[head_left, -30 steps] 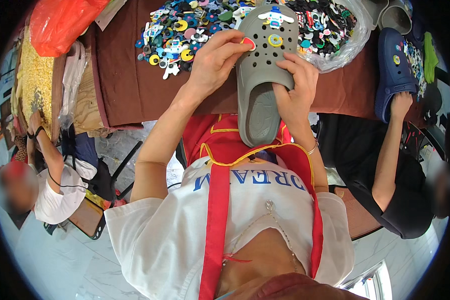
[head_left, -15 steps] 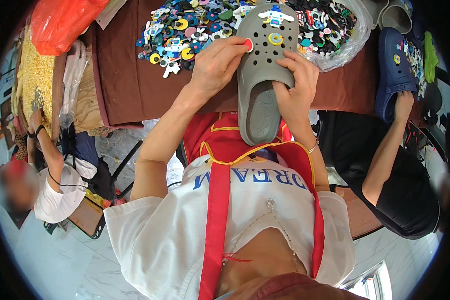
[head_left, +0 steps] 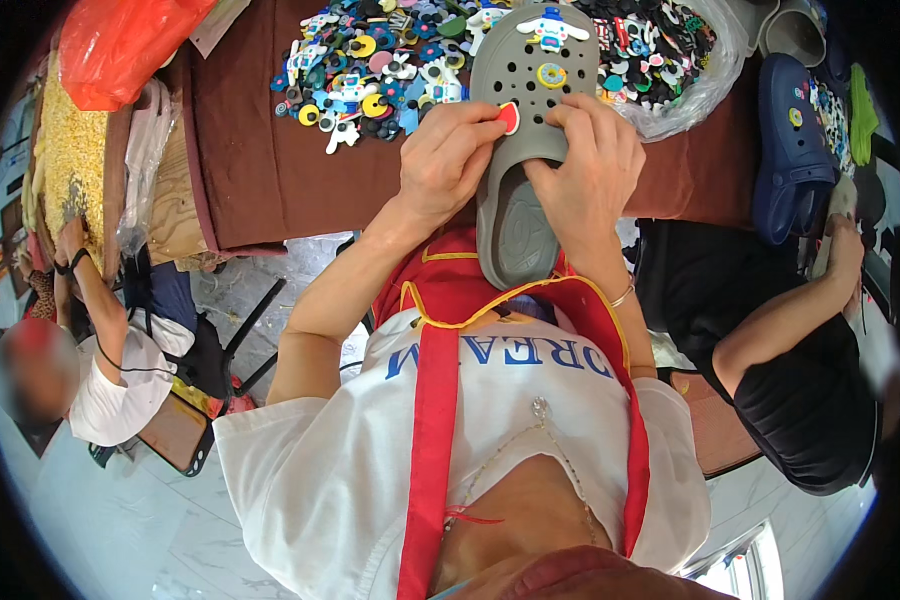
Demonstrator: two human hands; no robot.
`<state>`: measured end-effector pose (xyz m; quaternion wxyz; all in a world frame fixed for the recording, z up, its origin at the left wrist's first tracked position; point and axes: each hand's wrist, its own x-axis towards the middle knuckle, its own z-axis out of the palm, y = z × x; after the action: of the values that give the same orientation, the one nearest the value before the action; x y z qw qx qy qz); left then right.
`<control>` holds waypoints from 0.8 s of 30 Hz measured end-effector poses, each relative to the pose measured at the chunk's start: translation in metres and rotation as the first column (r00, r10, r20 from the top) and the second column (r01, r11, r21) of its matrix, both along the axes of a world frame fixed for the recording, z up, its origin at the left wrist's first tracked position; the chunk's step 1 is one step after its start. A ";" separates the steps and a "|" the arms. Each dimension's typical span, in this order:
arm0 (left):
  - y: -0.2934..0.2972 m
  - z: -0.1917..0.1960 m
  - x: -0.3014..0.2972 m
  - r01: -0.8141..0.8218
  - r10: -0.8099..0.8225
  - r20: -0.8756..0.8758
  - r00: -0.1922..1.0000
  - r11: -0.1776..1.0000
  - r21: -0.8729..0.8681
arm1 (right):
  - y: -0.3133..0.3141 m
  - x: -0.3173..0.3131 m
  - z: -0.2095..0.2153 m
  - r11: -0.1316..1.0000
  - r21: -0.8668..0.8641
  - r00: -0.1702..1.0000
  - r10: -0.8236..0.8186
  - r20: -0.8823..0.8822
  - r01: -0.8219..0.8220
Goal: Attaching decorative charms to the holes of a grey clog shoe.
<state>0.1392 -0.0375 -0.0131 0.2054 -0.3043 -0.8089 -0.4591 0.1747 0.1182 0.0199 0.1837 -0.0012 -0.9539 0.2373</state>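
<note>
I hold a grey clog [head_left: 526, 150] with both hands at the near edge of the brown table [head_left: 270, 160], its heel against my red apron. My left hand [head_left: 452, 160] grips the clog's left side and pinches a small red charm [head_left: 509, 117] against the perforated upper. My right hand [head_left: 590, 165] wraps the clog's right side, thumb pressing on the upper. A white figure charm [head_left: 551, 27] and a round yellow-ringed charm [head_left: 551, 75] sit fixed on the clog's toe.
A heap of colourful charms [head_left: 370, 70] covers the table's far side, with more in a clear bag [head_left: 670, 60]. A dark blue clog [head_left: 790, 150] lies at right near a person in black [head_left: 800, 370]. Another person [head_left: 100, 380] sits at left by a red bag [head_left: 120, 50].
My left hand has shifted slightly, bringing the red charm further onto the clog's upper. The clog and right hand stay nearly in place.
</note>
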 end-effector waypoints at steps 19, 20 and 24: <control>-0.001 0.014 0.001 -0.057 0.046 0.297 0.954 0.998 0.028 | -0.001 -0.003 -0.002 0.999 -0.046 1.000 -0.003 -0.023 0.002; -0.001 0.014 0.001 -0.050 0.045 0.268 0.962 0.999 0.011 | -0.001 -0.003 -0.002 0.999 -0.047 1.000 -0.006 -0.024 0.005; -0.001 0.013 0.000 -0.021 0.027 0.134 0.991 0.999 -0.046 | -0.001 -0.003 0.000 0.998 -0.065 1.000 0.010 -0.018 -0.011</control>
<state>0.1388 -0.0389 0.0002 0.1491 -0.2676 -0.8344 -0.4582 0.1722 0.1174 0.0197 0.1906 -0.0001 -0.9440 0.2692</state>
